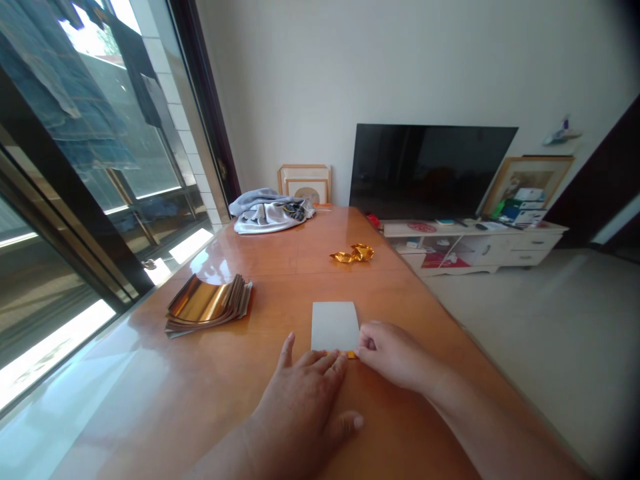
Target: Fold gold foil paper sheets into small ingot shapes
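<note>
A pale sheet (335, 325) lies flat on the wooden table (280, 293), with a narrow gold strip folded up along its near edge. My left hand (307, 390) is spread palm down, its fingertips resting on that near edge and its thumb stretched to the right. At the sheet's lower right corner, my right hand (387, 352) has its fingers curled and pressed together by the gold strip; what they hold, if anything, is hidden. To the left lies a curved stack of gold foil sheets (207, 303). Farther back sits a crumpled, twisted gold foil piece (355, 253).
Bundled grey cloth (270, 212) rests on the table's far end, before framed pictures (306, 187). A television (430, 172) and a white cabinet (480, 248) stand beyond the table's right edge. A glass sliding door (100, 167) runs along the left.
</note>
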### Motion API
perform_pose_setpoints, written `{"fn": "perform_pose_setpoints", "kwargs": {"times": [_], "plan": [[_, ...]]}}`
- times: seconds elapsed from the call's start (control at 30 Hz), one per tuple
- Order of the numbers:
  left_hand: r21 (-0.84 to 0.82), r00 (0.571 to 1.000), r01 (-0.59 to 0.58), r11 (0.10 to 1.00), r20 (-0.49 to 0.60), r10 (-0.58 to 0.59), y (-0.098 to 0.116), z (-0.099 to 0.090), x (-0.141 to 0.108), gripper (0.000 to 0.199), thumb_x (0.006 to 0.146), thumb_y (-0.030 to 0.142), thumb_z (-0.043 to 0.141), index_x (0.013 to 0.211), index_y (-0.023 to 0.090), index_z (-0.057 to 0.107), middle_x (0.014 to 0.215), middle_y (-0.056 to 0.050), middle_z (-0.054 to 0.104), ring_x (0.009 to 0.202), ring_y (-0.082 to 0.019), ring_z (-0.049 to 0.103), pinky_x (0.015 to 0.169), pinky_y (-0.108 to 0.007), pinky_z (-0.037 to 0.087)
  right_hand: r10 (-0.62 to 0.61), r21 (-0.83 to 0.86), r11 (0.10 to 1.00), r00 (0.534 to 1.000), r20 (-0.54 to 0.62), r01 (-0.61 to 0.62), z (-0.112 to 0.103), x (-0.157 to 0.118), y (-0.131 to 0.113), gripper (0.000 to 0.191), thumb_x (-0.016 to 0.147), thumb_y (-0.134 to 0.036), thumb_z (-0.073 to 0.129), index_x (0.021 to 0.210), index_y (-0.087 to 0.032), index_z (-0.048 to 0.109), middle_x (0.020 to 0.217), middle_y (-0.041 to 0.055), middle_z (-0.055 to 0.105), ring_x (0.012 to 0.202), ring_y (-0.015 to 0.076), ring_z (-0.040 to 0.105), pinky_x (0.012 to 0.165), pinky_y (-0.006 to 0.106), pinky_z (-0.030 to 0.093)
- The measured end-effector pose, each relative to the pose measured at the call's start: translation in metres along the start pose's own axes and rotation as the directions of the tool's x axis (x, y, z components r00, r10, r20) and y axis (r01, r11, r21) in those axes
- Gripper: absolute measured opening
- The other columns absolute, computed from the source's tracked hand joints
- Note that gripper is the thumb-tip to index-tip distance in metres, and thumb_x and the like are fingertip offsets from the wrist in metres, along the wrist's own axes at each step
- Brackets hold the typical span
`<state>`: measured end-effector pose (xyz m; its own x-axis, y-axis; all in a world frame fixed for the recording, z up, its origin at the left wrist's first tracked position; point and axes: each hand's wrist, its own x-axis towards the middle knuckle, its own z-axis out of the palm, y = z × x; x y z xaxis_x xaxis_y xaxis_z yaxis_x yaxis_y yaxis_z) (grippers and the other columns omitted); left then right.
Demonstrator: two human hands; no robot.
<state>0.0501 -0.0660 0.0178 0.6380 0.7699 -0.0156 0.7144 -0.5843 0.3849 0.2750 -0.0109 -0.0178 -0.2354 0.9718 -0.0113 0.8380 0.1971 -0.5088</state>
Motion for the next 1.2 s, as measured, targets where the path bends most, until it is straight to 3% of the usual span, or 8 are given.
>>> {"fn": "perform_pose_setpoints", "kwargs": {"times": [0.33,0.47,0.57,0.73,0.8,0.93,1.1,1.2], "plan": [[0.087,0.999,0.0,0.996,-0.038,0.004,0.0,0.004,0.008,0.056,0.09,0.059,0.054,0.139,0.031,0.055,0.124,-0.007,0.065,0.121,-0.033,0.053,0.12,-0.066,0.006,0.097,-0.065,0.994,0.994,0.058,-0.093,-0.007,-0.001,-0.001,0.01,0.082,-0.029,0.062,0.075,-0.022,0.064,0.075,0.0004,0.07,0.065,0.0146,0.055,0.056,0.027,0.025],[0.1,0.999,-0.015,0.995,-0.037,0.019,0.001,0.002,0.008,0.057,0.089,0.06,0.055,0.139,0.032,0.054,0.121,-0.006,0.064,0.118,-0.032,0.053,0.119,-0.067,0.006,0.153,-0.168,0.974,0.988,-0.008,-0.152,-0.021,-0.007,-0.003,0.015,0.087,-0.03,0.055,0.077,-0.021,0.063,0.075,0.0016,0.069,0.065,0.0145,0.055,0.056,0.027,0.024],[0.107,0.999,-0.015,0.994,-0.035,0.018,0.001,0.002,0.008,0.058,0.089,0.06,0.054,0.139,0.031,0.054,0.12,-0.007,0.064,0.117,-0.032,0.053,0.119,-0.067,0.007,0.07,-0.218,0.973,0.997,-0.032,-0.075,-0.028,-0.017,-0.016,0.02,0.092,-0.03,0.05,0.082,-0.021,0.064,0.079,0.0024,0.071,0.07,0.0153,0.059,0.058,0.027,0.027],[0.118,0.999,-0.017,0.993,-0.042,0.023,-0.002,0.005,0.008,0.061,0.088,0.062,0.056,0.141,0.031,0.053,0.12,-0.007,0.063,0.118,-0.033,0.053,0.119,-0.067,0.008,-0.164,-0.307,0.931,0.978,0.128,0.197,-0.02,-0.039,-0.042,0.027,0.095,-0.022,0.044,0.107,-0.026,0.068,0.093,0.004,0.075,0.082,0.02,0.068,0.066,0.029,0.035],[0.124,0.999,-0.023,0.992,-0.043,0.029,-0.003,0.006,0.008,0.061,0.087,0.062,0.057,0.14,0.032,0.053,0.119,-0.007,0.064,0.118,-0.033,0.053,0.119,-0.067,0.008,-0.171,-0.366,0.904,0.972,0.16,0.219,-0.014,-0.046,-0.047,0.033,0.094,-0.021,0.045,0.12,-0.024,0.064,0.095,0.0067,0.076,0.082,0.0232,0.07,0.067,0.031,0.037],[0.136,0.998,-0.031,0.99,-0.046,0.038,-0.003,0.007,0.009,0.064,0.088,0.062,0.056,0.143,0.031,0.051,0.121,-0.008,0.064,0.118,-0.033,0.053,0.119,-0.067,0.005,-0.125,-0.467,0.857,0.968,0.22,0.217,-0.008,-0.053,-0.051,0.038,0.091,-0.027,0.051,0.126,-0.016,0.062,0.092,0.0132,0.076,0.081,0.0283,0.071,0.067,0.033,0.041],[0.136,0.998,-0.037,0.99,-0.047,0.044,-0.005,0.007,0.009,0.062,0.089,0.063,0.054,0.142,0.03,0.052,0.122,-0.008,0.063,0.118,-0.033,0.053,0.119,-0.067,0.004,-0.035,-0.524,0.835,0.967,0.252,0.167,-0.012,-0.055,-0.052,0.052,0.09,-0.025,0.052,0.14,-0.011,0.053,0.091,0.0183,0.075,0.083,0.0281,0.072,0.07,0.033,0.044],[0.133,0.998,-0.034,0.991,-0.047,0.041,-0.005,0.008,0.009,0.061,0.089,0.063,0.054,0.14,0.031,0.053,0.122,-0.008,0.063,0.118,-0.033,0.053,0.119,-0.067,0.004,-0.041,-0.525,0.834,0.969,0.244,0.168,-0.017,-0.057,-0.05,0.051,0.09,-0.026,0.049,0.139,-0.013,0.056,0.092,0.0185,0.076,0.084,0.0297,0.072,0.07,0.034,0.045]]}}
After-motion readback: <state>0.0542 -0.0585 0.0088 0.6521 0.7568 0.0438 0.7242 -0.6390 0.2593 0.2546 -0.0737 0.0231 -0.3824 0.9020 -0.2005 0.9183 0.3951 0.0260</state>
